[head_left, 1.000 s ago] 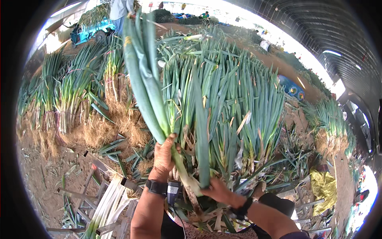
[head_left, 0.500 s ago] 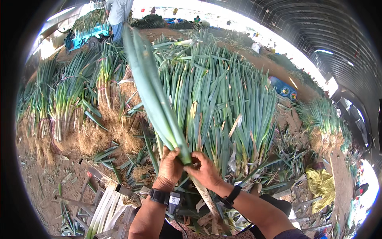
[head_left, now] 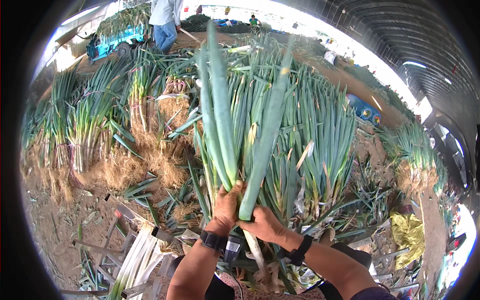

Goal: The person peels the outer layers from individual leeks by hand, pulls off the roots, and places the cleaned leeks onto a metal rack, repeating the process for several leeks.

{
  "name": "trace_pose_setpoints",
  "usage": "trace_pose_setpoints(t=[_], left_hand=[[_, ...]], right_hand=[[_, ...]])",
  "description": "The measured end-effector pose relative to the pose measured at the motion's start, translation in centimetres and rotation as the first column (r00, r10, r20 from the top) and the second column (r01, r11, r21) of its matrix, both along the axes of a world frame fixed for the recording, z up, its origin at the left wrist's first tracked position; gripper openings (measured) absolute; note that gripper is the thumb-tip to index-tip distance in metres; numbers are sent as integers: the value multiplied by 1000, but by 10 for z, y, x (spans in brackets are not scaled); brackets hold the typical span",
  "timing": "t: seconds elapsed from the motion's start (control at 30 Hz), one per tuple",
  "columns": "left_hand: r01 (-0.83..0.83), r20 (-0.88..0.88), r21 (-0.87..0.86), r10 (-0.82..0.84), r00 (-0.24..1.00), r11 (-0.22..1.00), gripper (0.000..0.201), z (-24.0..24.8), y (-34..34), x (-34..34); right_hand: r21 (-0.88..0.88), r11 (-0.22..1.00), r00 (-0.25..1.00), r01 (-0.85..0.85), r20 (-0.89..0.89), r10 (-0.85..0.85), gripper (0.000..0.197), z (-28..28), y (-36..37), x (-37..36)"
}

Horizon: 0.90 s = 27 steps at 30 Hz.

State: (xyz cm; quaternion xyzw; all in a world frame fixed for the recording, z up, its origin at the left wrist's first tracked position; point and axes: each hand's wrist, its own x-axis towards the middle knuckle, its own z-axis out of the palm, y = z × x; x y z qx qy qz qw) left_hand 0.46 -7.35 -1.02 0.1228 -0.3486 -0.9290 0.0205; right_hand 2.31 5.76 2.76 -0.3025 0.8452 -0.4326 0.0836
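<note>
My left hand [head_left: 227, 206] is closed around a leek [head_left: 223, 120], whose green leaves point up and away from me. Its pale stem [head_left: 255, 250] hangs below my hands toward my lap. In my right hand [head_left: 263, 225] is the base of one broad leek leaf [head_left: 266, 145], which leans off to the right, apart from the other leaves. Both hands are close together at the stem. Right behind them stands a dense row of upright leeks [head_left: 310, 135].
Tied leek bundles [head_left: 82, 132] with tangled roots stand at left. Peeled white leeks [head_left: 135, 265] lie on a metal rack [head_left: 107, 252] at lower left. A yellow sack [head_left: 406, 235] lies at right among leaf scraps. At the back are a person [head_left: 165, 22] and a blue cart [head_left: 117, 42].
One leaf has come away from the bunched leaves and now tilts right in my right hand. The leek has swung more upright, and my hands sit slightly lower and farther right.
</note>
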Motion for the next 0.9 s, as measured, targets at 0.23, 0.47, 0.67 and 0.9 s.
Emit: trace_pose_setpoints(t=[0.23, 0.47, 0.67, 0.9], left_hand=[[-224, -125, -30, 219, 968, 974, 23, 23, -53, 4], [113, -264, 267, -40, 964, 957, 59, 35, -40, 12], [243, -343, 292, -136, 930, 925, 48, 16, -13, 7], [173, -322, 221, -95, 942, 960, 49, 14, -3, 4]], right_hand=[[239, 932, 927, 273, 193, -321, 29, -84, 121, 60], [381, 910, 930, 166, 247, -273, 45, -80, 130, 50], [42, 962, 906, 271, 326, -270, 50, 3, 3, -18], [-296, 862, 736, 412, 665, -123, 23, -29, -1, -36]])
